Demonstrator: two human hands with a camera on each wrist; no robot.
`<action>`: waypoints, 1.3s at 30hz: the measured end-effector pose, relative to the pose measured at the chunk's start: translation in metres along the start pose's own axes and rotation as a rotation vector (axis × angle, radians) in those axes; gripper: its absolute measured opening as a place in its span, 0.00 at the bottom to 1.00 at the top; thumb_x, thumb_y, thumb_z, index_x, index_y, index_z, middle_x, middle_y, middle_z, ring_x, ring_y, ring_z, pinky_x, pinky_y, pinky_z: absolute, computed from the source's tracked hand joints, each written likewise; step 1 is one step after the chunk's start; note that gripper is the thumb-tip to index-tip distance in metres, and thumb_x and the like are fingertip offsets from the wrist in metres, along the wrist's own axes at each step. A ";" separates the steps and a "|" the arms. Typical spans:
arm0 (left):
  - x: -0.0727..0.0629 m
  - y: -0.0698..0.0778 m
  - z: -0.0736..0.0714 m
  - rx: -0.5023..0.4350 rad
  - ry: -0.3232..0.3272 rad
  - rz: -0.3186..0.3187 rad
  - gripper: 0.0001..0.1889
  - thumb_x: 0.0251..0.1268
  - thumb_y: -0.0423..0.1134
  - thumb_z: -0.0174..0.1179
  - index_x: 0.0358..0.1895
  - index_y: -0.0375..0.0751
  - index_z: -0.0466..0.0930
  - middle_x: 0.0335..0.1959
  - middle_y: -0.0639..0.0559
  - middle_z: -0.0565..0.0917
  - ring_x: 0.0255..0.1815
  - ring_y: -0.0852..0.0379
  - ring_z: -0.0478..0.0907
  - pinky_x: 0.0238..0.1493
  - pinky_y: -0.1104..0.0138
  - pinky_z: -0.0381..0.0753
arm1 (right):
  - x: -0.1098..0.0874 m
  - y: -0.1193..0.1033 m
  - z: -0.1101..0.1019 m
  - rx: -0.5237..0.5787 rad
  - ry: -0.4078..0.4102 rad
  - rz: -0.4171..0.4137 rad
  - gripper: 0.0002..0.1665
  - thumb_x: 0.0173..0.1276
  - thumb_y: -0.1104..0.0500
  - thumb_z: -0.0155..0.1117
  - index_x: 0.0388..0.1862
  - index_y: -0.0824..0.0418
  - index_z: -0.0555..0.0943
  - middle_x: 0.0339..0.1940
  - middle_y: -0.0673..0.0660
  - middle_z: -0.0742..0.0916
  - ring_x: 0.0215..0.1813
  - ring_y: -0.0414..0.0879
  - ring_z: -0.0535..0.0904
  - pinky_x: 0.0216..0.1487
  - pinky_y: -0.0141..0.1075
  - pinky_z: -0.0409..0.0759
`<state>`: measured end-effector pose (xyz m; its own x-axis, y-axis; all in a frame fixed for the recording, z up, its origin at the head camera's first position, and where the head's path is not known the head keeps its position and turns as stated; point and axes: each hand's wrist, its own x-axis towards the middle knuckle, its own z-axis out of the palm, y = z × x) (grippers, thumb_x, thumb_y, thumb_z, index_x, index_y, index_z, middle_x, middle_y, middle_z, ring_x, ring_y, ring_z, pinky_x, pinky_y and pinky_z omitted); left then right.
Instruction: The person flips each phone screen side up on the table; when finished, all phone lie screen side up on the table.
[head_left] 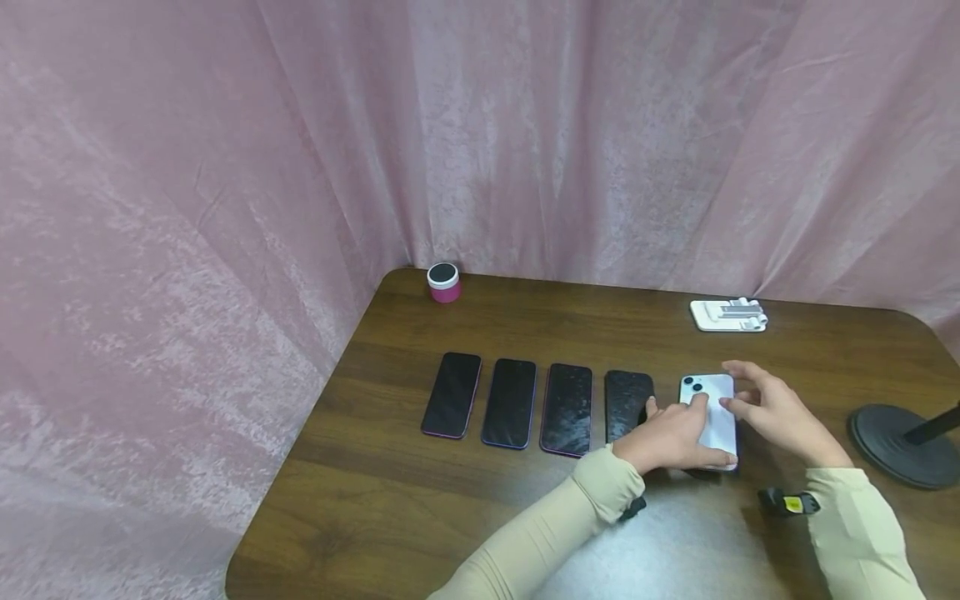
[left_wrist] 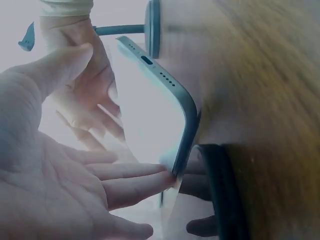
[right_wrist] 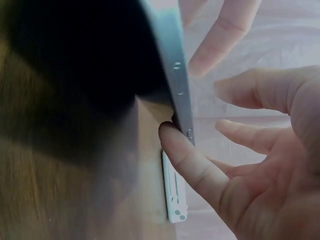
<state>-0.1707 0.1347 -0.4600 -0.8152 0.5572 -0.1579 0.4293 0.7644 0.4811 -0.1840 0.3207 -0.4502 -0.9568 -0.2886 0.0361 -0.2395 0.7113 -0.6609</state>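
A pale phone with two camera lenses on its back is at the right end of a row of phones, back side up. In the right wrist view its underside is dark and raised off the wood. My left hand reaches across it from the left; straight fingertips touch its left edge, with the thumb spread apart. On the other side is my right hand, one extended fingertip against the phone's right edge and the thumb apart from it. A black phone lies face up beside my left hand, partly covered by it.
More phones with dark screens, among them a middle one, lie face up to the left. A folded white stand and a pink jar with a dark top sit along the back. A round black base with a post stands at right.
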 end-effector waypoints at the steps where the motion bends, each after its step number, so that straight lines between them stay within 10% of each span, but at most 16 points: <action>1: 0.000 0.000 -0.001 -0.008 0.009 -0.002 0.42 0.63 0.64 0.65 0.73 0.44 0.63 0.59 0.57 0.81 0.56 0.67 0.77 0.70 0.53 0.64 | 0.000 -0.002 0.000 -0.001 0.012 -0.004 0.32 0.69 0.68 0.63 0.68 0.78 0.65 0.61 0.80 0.75 0.48 0.69 0.82 0.36 0.33 0.80; 9: 0.003 -0.002 -0.006 -0.143 0.067 -0.035 0.37 0.64 0.59 0.66 0.69 0.43 0.65 0.44 0.55 0.84 0.35 0.68 0.77 0.30 0.76 0.73 | 0.005 -0.016 -0.002 -0.010 0.066 -0.024 0.29 0.70 0.67 0.62 0.68 0.75 0.67 0.59 0.78 0.77 0.43 0.54 0.82 0.33 0.32 0.77; 14: 0.002 -0.003 -0.008 -0.223 0.063 -0.087 0.35 0.64 0.58 0.67 0.68 0.46 0.66 0.42 0.55 0.84 0.33 0.66 0.78 0.28 0.74 0.72 | 0.005 -0.019 0.000 -0.001 0.098 -0.057 0.29 0.69 0.68 0.63 0.66 0.75 0.69 0.58 0.77 0.78 0.37 0.33 0.79 0.31 0.31 0.76; 25: 0.002 -0.007 -0.018 -0.311 0.052 -0.094 0.35 0.68 0.54 0.64 0.72 0.44 0.65 0.55 0.52 0.83 0.44 0.66 0.80 0.35 0.75 0.75 | 0.012 -0.029 0.001 0.061 0.141 -0.094 0.26 0.69 0.71 0.60 0.65 0.74 0.71 0.58 0.77 0.79 0.36 0.28 0.78 0.31 0.29 0.78; 39: -0.002 -0.011 -0.013 -0.419 0.055 -0.141 0.31 0.67 0.49 0.66 0.69 0.42 0.67 0.54 0.52 0.83 0.46 0.64 0.80 0.41 0.73 0.78 | 0.019 -0.008 0.017 0.341 -0.063 -0.056 0.31 0.68 0.80 0.47 0.69 0.85 0.56 0.62 0.86 0.70 0.50 0.26 0.75 0.46 0.26 0.79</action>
<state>-0.1792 0.1209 -0.4537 -0.8788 0.4302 -0.2065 0.1268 0.6277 0.7681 -0.1975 0.2985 -0.4568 -0.9289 -0.3681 0.0403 -0.2126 0.4411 -0.8719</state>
